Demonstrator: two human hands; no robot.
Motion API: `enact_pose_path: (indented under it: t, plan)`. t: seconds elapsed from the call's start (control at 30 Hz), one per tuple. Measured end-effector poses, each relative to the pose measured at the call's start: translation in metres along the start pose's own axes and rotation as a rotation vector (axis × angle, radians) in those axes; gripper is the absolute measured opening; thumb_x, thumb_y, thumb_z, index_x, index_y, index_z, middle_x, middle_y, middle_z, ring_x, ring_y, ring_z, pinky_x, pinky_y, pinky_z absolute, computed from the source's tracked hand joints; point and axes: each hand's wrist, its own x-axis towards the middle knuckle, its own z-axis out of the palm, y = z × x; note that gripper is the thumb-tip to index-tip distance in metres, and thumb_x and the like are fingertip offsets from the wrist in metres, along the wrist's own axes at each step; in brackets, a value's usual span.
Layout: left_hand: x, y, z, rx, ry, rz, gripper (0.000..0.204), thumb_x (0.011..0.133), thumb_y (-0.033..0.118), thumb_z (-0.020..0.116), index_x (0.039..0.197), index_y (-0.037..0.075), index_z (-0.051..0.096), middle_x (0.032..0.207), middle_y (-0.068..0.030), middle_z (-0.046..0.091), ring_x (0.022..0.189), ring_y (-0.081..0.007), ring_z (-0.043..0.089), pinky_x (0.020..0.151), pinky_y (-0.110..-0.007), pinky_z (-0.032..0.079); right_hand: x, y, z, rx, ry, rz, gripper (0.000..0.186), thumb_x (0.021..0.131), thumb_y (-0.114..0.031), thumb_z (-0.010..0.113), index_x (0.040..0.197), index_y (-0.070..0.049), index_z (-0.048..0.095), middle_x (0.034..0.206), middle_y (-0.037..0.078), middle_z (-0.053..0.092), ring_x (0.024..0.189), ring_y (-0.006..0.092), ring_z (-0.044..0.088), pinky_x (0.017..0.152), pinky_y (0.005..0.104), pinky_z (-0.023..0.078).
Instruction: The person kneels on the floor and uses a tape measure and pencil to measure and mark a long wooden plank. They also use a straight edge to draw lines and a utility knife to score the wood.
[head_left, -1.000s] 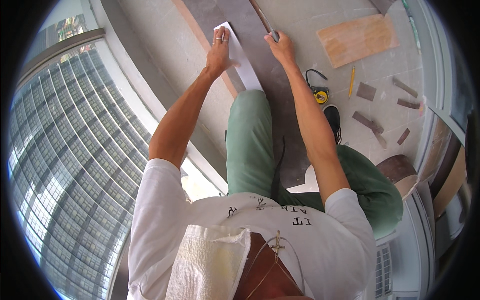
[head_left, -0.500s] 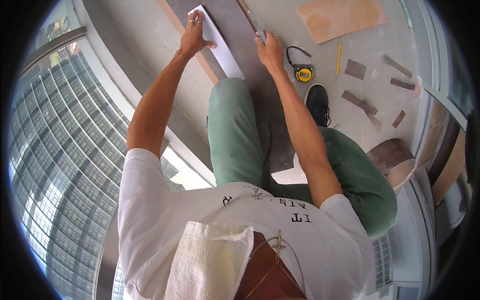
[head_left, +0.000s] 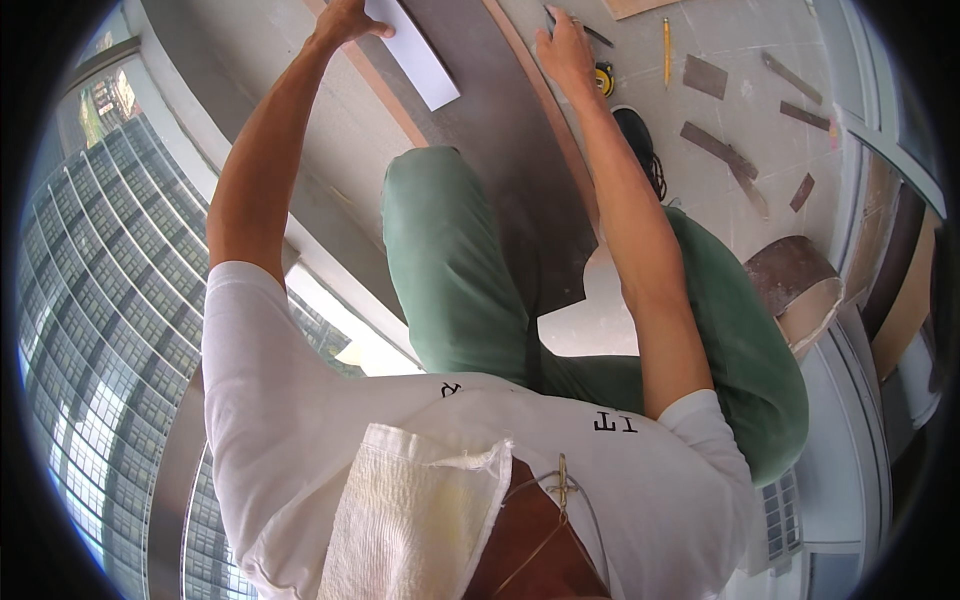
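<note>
White strip (head_left: 420, 62) lies on dark board (head_left: 500, 125), thumb of left hand (head_left: 345, 20) on it; other fingertips cropped, can't tell grip. Right hand (head_left: 568, 52) closed round slim grey tool (head_left: 549, 15), near yellow tape measure (head_left: 604, 80).

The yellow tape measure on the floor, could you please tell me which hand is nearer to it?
Right: the right hand is just left of the tape measure; the left hand is farther left, at the white strip.

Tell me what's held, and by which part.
Right hand: a slim dark tool, which part unclear. Left hand: thumb at the white strip, fingers cropped, grip unclear.
</note>
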Motion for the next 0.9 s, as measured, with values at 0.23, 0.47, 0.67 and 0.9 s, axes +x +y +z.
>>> enact_pose_path:
  t: [0.23, 0.47, 0.67, 0.9]
  plan:
    - [-0.005, 0.013, 0.026, -0.194, 0.294, -0.071, 0.127, 0.054, 0.047, 0.094, 0.147, -0.010, 0.029, 0.152, -0.0347, 0.027, 0.141, -0.0451, 0.031, 0.117, -0.045, 0.031, -0.055, -0.016, -0.015, 0.063, 0.023, -0.185, 0.032, 0.091, -0.020, 0.060, 0.115, 0.001, 0.059, 0.107, 0.023, 0.064, 0.103, 0.0429, 0.060, 0.091, 0.0471, 0.047]
    - [-0.068, 0.089, 0.044, -0.260, 0.516, -0.333, 0.109, 0.059, 0.040, 0.092, 0.146, 0.001, 0.038, 0.145, -0.0297, 0.038, 0.133, -0.0436, 0.041, 0.109, -0.048, 0.041, -0.103, 0.009, -0.002, -0.071, 0.008, -0.125, 0.038, 0.086, -0.019, 0.068, 0.122, -0.007, 0.060, 0.103, 0.011, 0.067, 0.095, 0.0292, 0.065, 0.083, 0.0415, 0.051]
    - [-0.053, 0.049, 0.069, -0.518, 0.653, -0.312, 0.090, 0.062, 0.018, 0.083, 0.142, 0.001, 0.044, 0.129, -0.0271, 0.051, 0.118, -0.0379, 0.054, 0.097, -0.047, 0.048, -0.099, 0.000, 0.006, -0.031, -0.038, -0.064, 0.034, 0.086, -0.019, 0.068, 0.117, -0.006, 0.061, 0.098, 0.011, 0.067, 0.091, 0.0294, 0.065, 0.081, 0.0418, 0.051]
    - [-0.150, 0.027, 0.015, -1.115, 0.562, -0.423, 0.093, 0.070, 0.022, 0.081, 0.147, -0.003, 0.035, 0.138, -0.0237, 0.046, 0.117, -0.0312, 0.056, 0.095, -0.039, 0.051, -0.089, 0.011, -0.036, -0.194, 0.197, -0.191, 0.054, 0.079, -0.023, 0.077, 0.128, -0.015, 0.058, 0.116, 0.011, 0.062, 0.111, 0.0298, 0.058, 0.093, 0.0431, 0.046]
